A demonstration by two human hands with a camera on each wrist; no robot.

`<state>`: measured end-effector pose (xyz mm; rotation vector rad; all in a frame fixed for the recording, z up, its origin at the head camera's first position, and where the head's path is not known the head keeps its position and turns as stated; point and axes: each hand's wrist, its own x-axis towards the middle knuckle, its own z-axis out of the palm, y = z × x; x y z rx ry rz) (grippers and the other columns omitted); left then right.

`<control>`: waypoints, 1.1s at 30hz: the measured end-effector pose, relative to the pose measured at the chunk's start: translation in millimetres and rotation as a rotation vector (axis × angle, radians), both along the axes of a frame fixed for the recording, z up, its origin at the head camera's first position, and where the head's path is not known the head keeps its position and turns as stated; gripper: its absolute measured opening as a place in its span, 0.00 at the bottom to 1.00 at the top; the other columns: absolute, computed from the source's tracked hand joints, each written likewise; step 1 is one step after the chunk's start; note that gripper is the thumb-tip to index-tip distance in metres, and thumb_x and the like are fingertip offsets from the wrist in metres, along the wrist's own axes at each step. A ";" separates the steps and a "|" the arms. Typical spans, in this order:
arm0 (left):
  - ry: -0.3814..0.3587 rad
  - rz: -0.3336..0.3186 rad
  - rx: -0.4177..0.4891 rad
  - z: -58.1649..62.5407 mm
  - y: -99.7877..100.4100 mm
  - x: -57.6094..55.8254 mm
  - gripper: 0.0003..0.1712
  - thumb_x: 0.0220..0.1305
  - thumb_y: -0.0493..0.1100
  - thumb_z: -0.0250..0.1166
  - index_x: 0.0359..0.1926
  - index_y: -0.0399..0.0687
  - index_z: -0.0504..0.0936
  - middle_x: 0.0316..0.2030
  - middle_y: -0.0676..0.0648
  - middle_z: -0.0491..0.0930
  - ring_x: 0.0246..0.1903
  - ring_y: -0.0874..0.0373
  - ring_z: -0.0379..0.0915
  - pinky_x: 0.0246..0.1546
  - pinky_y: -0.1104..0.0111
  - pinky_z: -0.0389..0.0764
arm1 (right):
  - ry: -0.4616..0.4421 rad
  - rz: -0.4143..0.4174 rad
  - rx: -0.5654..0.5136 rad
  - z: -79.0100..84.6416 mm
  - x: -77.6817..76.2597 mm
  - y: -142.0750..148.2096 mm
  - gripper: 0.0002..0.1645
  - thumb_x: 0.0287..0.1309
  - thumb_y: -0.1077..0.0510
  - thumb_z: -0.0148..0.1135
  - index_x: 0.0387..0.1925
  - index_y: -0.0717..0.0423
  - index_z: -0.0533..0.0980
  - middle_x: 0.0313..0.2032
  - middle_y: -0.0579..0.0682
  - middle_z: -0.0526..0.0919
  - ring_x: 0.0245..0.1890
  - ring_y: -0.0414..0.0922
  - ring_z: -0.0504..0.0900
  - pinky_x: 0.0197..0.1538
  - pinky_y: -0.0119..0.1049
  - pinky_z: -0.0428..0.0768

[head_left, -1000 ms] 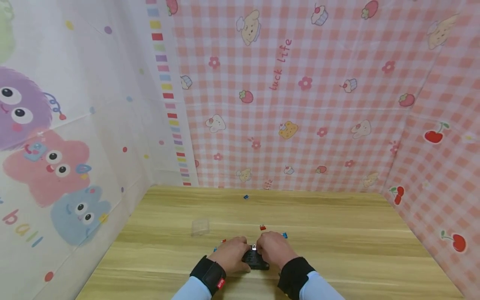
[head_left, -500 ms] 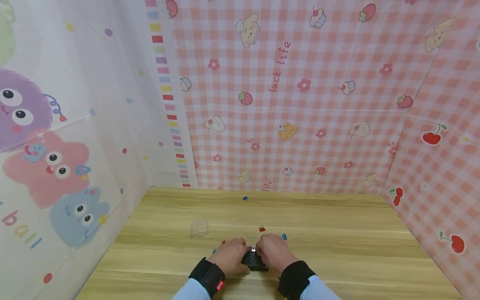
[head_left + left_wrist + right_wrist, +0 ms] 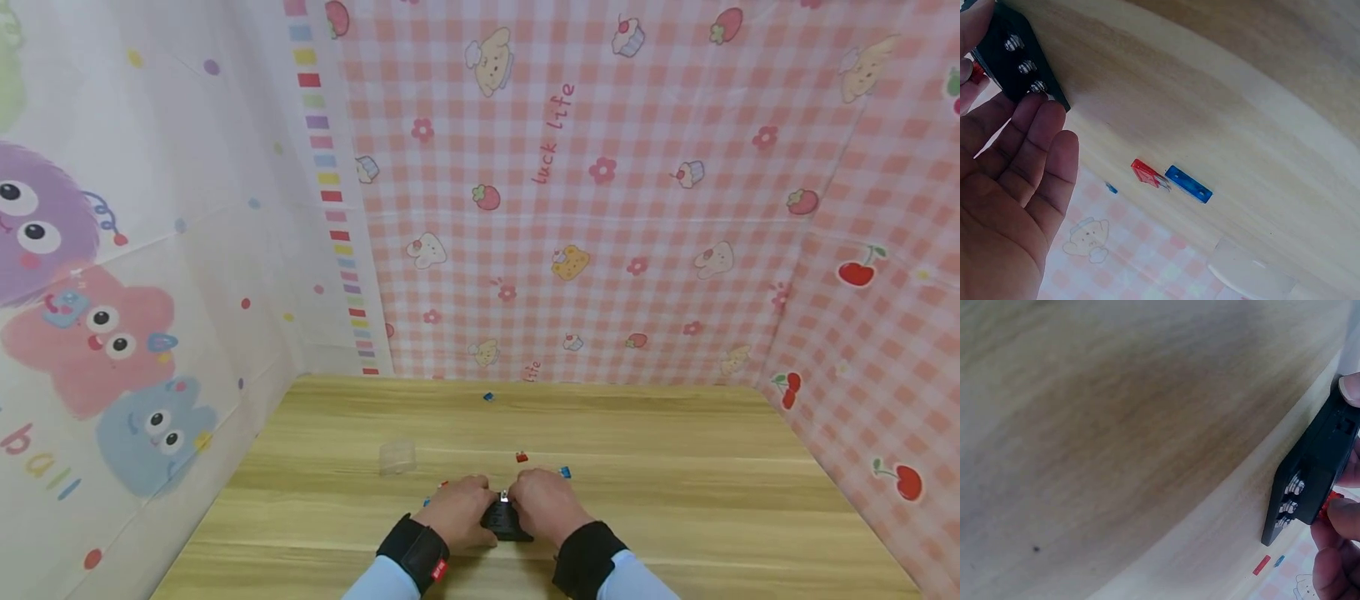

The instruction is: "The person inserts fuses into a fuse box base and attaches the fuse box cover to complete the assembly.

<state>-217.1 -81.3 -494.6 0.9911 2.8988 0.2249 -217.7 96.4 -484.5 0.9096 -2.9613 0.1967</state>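
Note:
A black fuse box point(image 3: 506, 520) with a row of metal screw terminals sits at the front middle of the table, tilted in the wrist views. Thumb and fingers of my left hand point(image 3: 457, 510) grip its left side. My right hand point(image 3: 549, 506) is at its other side, pinching a small red blade fuse point(image 3: 1330, 505) against the box. Only part of that fuse shows between the fingertips; how deep it sits in the box cannot be seen. In the left wrist view, my left fingers point(image 3: 1044, 131) touch the box near the terminals.
Beyond my left hand lie a red fuse point(image 3: 1145, 174) with metal prongs and a blue fuse point(image 3: 1189, 184). Another red fuse point(image 3: 522, 457) and a blue fuse point(image 3: 566, 472) are past my right hand. A blue fuse point(image 3: 489, 397) lies near the back edge; a clear cover point(image 3: 397, 457) is left.
The head view has shifted slightly. Both hands keep their places at the fuse box, with no clear change in their hold.

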 end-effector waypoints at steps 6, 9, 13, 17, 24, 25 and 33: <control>0.005 0.006 -0.016 2.4 0.1 1.3 0.28 0.47 0.56 0.79 0.48 0.51 0.85 0.32 0.57 0.72 0.33 0.64 0.69 0.34 0.68 0.75 | 0.022 -0.007 -0.001 -2.3 1.4 1.1 0.03 0.56 0.61 0.69 0.29 0.52 0.85 0.24 0.41 0.76 0.25 0.37 0.71 0.32 0.34 0.73; -0.002 0.015 -0.022 3.3 0.6 1.6 0.28 0.47 0.57 0.79 0.49 0.51 0.85 0.32 0.56 0.72 0.33 0.64 0.69 0.34 0.67 0.75 | 0.026 -0.007 -0.003 -2.6 1.6 2.1 0.02 0.57 0.61 0.69 0.31 0.52 0.86 0.25 0.41 0.77 0.25 0.38 0.72 0.32 0.34 0.73; -0.009 0.021 -0.025 3.7 0.9 1.2 0.28 0.47 0.57 0.79 0.49 0.51 0.85 0.32 0.56 0.73 0.33 0.64 0.69 0.34 0.66 0.75 | 0.028 -0.009 -0.011 -3.1 1.3 3.1 0.03 0.58 0.61 0.69 0.33 0.51 0.86 0.26 0.42 0.79 0.26 0.38 0.74 0.33 0.35 0.75; 0.002 0.014 -0.024 3.3 0.7 1.1 0.28 0.47 0.57 0.79 0.48 0.51 0.86 0.32 0.56 0.73 0.32 0.64 0.69 0.33 0.65 0.75 | 0.035 -0.006 -0.040 -4.3 1.7 4.7 0.04 0.57 0.62 0.69 0.35 0.51 0.86 0.28 0.42 0.80 0.29 0.39 0.77 0.35 0.36 0.77; -0.008 0.018 -0.010 2.5 -1.9 0.8 0.31 0.47 0.61 0.78 0.49 0.51 0.85 0.31 0.57 0.71 0.31 0.64 0.67 0.33 0.67 0.73 | 0.023 -0.023 -0.097 -3.5 2.0 8.9 0.05 0.57 0.58 0.70 0.36 0.52 0.86 0.29 0.42 0.81 0.31 0.40 0.79 0.36 0.38 0.78; -0.022 0.026 -0.002 2.8 -2.7 0.6 0.32 0.47 0.63 0.77 0.49 0.51 0.85 0.31 0.57 0.71 0.31 0.64 0.67 0.33 0.67 0.73 | 0.016 -0.036 -0.100 -2.6 1.6 9.9 0.05 0.58 0.57 0.70 0.37 0.52 0.86 0.30 0.42 0.81 0.31 0.40 0.79 0.36 0.39 0.78; -0.032 0.102 -0.015 12.9 -10.5 -0.8 0.41 0.49 0.73 0.70 0.52 0.47 0.84 0.39 0.52 0.78 0.36 0.60 0.72 0.42 0.63 0.77 | 0.071 -0.116 -0.110 9.8 -0.7 23.7 0.08 0.58 0.54 0.70 0.36 0.53 0.86 0.28 0.44 0.81 0.29 0.42 0.80 0.33 0.40 0.78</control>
